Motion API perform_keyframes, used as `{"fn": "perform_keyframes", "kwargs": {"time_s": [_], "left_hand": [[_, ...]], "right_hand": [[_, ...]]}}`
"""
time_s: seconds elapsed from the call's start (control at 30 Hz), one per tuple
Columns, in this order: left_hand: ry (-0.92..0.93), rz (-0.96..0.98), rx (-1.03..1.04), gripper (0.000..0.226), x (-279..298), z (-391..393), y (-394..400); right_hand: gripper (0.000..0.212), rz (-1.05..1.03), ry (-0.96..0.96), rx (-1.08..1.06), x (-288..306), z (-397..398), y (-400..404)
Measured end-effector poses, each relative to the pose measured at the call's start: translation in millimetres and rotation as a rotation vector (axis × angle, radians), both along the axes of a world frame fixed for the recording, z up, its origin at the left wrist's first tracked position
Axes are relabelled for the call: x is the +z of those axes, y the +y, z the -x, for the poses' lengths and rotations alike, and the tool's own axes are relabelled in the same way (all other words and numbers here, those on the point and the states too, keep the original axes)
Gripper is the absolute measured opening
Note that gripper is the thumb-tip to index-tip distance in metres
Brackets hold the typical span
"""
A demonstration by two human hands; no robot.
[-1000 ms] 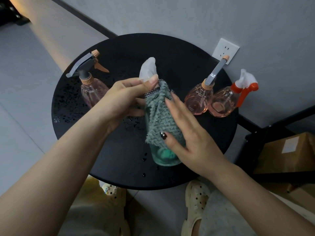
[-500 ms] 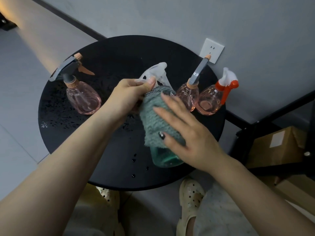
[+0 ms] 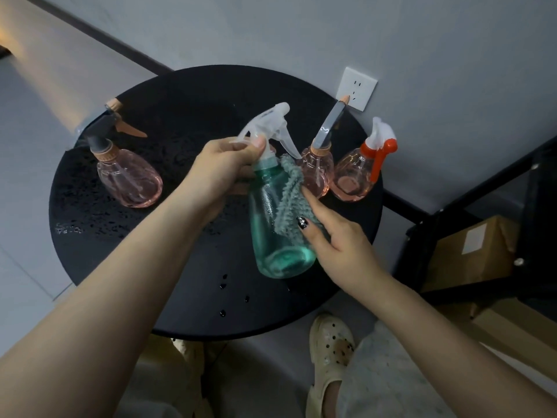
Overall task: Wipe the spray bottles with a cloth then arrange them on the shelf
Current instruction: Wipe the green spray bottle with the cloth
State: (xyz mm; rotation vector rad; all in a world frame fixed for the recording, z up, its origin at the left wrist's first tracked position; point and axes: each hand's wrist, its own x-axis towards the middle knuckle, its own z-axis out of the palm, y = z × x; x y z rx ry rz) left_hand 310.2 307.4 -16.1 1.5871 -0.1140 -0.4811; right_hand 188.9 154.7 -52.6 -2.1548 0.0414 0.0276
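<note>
A teal see-through spray bottle (image 3: pixel 275 233) with a clear trigger head is held tilted above the round black table (image 3: pixel 187 95). My left hand (image 3: pixel 221 171) grips its neck just under the trigger. My right hand (image 3: pixel 334 239) holds a grey-green cloth (image 3: pixel 291 196) against the bottle's right side. Three pink bottles stand on the table: one with a dark grey trigger (image 3: pixel 128 176) at the left, one with a grey trigger (image 3: pixel 319 168) behind the cloth, one with an orange and white trigger (image 3: pixel 358 176) at the right.
Water drops (image 3: pixel 223 286) dot the near part of the table. A black metal shelf frame (image 3: pixel 470 206) stands at the right with a cardboard box (image 3: pixel 470 251) inside. A white wall socket (image 3: pixel 357 89) sits behind the table. My shoes show below.
The cloth, which covered the front of the teal bottle, has slid round to its right side, so the bottle's body and trigger head now show. My left hand kept its grip at the neck.
</note>
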Motion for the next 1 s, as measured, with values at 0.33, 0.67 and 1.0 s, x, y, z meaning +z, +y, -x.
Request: {"fn": "perform_keyframes", "kwargs": {"time_s": [0.33, 0.67, 1.0], "left_hand": [[-0.241, -0.118, -0.032, 0.01, -23, 16, -68], [-0.389, -0.182, -0.057, 0.011, -42, 23, -112], [-0.382, -0.231, -0.187, 0.028, -44, 26, -99]], "right_hand": [[0.044, 0.111, 0.042, -0.332, -23, -5, -39], [0.044, 0.036, 0.049, -0.479, -29, -16, -60], [0.034, -0.001, 0.129, -0.559, -31, -3, -51]]}}
